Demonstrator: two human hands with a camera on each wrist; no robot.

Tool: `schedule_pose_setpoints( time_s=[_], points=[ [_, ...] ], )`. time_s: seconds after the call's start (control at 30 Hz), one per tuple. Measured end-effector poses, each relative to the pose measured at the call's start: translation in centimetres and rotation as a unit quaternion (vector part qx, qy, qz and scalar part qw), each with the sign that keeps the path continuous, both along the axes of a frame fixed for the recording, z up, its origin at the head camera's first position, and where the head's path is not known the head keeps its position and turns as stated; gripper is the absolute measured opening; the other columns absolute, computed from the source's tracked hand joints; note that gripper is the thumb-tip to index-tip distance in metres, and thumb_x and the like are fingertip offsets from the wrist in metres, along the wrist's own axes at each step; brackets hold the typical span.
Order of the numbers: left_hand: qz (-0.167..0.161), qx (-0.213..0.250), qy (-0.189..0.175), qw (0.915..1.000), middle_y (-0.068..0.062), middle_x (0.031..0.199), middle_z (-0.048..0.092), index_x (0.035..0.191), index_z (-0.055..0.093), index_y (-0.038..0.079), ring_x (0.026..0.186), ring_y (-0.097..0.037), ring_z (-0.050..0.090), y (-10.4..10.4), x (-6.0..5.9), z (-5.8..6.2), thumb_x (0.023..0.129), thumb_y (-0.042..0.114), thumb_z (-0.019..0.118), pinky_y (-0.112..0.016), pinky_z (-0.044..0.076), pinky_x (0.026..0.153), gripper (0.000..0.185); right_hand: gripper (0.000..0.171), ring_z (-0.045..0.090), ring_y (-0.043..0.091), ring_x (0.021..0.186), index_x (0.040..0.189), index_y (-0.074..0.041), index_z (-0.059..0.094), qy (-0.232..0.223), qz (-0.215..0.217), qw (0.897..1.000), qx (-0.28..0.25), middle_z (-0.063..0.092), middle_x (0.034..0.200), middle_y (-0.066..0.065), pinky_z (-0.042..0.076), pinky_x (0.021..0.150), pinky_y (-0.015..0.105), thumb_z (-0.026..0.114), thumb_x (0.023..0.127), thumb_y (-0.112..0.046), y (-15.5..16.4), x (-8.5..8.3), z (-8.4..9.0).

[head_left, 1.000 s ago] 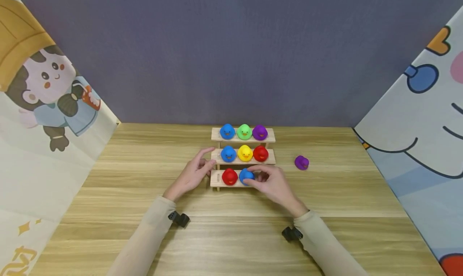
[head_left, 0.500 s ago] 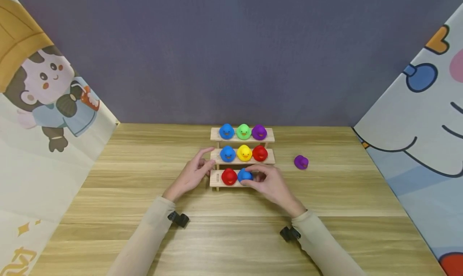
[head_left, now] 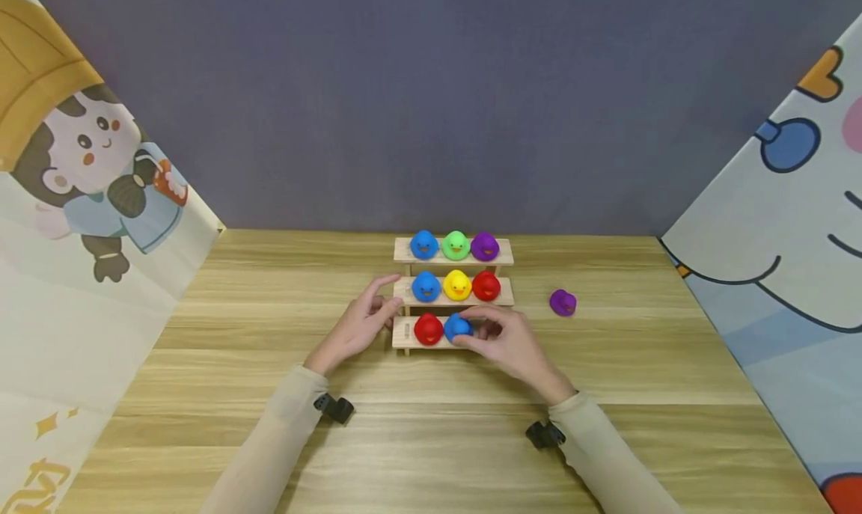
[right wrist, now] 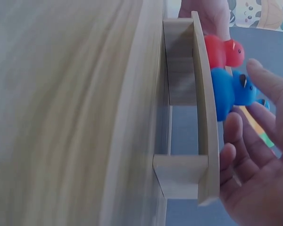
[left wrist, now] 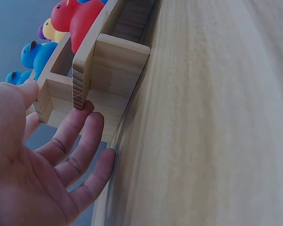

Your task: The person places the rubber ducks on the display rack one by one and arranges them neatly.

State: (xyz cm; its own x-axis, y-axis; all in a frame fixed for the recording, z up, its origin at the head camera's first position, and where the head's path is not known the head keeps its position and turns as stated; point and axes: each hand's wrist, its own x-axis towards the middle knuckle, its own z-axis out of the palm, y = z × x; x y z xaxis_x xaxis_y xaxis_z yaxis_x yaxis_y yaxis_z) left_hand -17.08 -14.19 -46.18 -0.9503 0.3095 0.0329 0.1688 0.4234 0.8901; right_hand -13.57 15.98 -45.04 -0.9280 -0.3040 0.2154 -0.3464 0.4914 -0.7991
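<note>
A wooden three-step stand [head_left: 400,343] bears rubber ducks on each step. My right hand [head_left: 506,342] holds a blue rubber duck [head_left: 457,327] between thumb and fingers on the lowest step. In the right wrist view, that blue duck [right wrist: 223,94] sits on the board beside a red rubber duck [right wrist: 216,51]. My left hand [head_left: 358,325] is at the stand's left end, fingers loosely bent. The left wrist view has its fingertips [left wrist: 83,107] touching the end of the lowest board [left wrist: 80,77].
Blue, yellow and red ducks line the middle step; blue, green and purple ones stand on the top step. A loose purple duck [head_left: 563,302] lies on the table [head_left: 431,439] right of the stand. A dark wall [head_left: 431,110] rises behind.
The blue duck in my right hand has shifted slightly left, closer to the red duck on the lowest step. My left hand stays at the stand's end.
</note>
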Motion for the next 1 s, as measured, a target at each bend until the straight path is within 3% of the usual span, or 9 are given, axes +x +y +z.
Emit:
schedule_pose_setpoints(
  time_s=[0.23, 0.37, 0.57, 0.77, 1.0],
  points=[
    [0.002, -0.004, 0.006, 1.0, -0.011, 0.09, 0.071, 0.163, 0.04, 0.023, 0.084, -0.023, 0.069, 0.0, -0.1, 0.0, 0.114, 0.036, 0.053, -0.036, 0.054, 0.082, 0.052, 0.036, 0.061, 0.015, 0.074, 0.119, -0.019, 0.081, -0.01, 0.013, 1.0, -0.001, 0.076, 0.098, -0.003, 0.052, 0.065, 0.023, 0.091, 0.087, -0.031, 0.9, 0.1, 0.3],
    [-0.001, 0.002, 0.005, 1.0, -0.013, 0.09, 0.071, 0.163, 0.041, 0.022, 0.084, -0.026, 0.069, 0.0, -0.1, 0.0, 0.114, 0.035, 0.053, -0.037, 0.053, 0.082, 0.052, 0.034, 0.06, 0.012, 0.071, 0.119, -0.015, 0.08, 0.002, 0.021, 1.0, -0.006, 0.076, 0.095, 0.002, 0.052, 0.064, 0.022, 0.09, 0.088, -0.025, 1.4, 0.0, 0.1],
    [-0.005, 0.008, 0.003, 1.0, -0.016, 0.09, 0.071, 0.164, 0.04, 0.02, 0.086, -0.031, 0.07, 0.0, -0.2, -0.3, 0.114, 0.033, 0.053, -0.039, 0.052, 0.084, 0.053, 0.032, 0.06, 0.011, 0.072, 0.119, -0.008, 0.08, 0.022, 0.016, 1.0, -0.006, 0.079, 0.104, 0.005, 0.053, 0.065, 0.023, 0.088, 0.09, -0.018, 2.5, -0.1, 0.0],
    [-0.003, 0.004, 0.002, 1.0, -0.014, 0.091, 0.071, 0.163, 0.04, 0.021, 0.085, -0.027, 0.069, 0.0, -0.1, -0.2, 0.114, 0.034, 0.053, -0.039, 0.053, 0.084, 0.053, 0.031, 0.064, 0.011, 0.075, 0.12, -0.01, 0.08, 0.011, 0.0, 1.0, 0.001, 0.08, 0.105, 0.0, 0.055, 0.07, 0.024, 0.086, 0.092, -0.019, 3.7, 0.0, 0.0],
    [-0.002, 0.001, 0.003, 1.0, -0.01, 0.09, 0.071, 0.163, 0.04, 0.023, 0.084, -0.023, 0.068, 0.1, -0.1, -0.1, 0.114, 0.035, 0.053, -0.037, 0.054, 0.083, 0.052, 0.028, 0.064, 0.012, 0.076, 0.118, -0.014, 0.081, 0.032, -0.018, 0.999, 0.006, 0.08, 0.099, 0.002, 0.056, 0.071, 0.025, 0.087, 0.091, -0.017, 4.7, -0.1, -0.2]
  ],
)
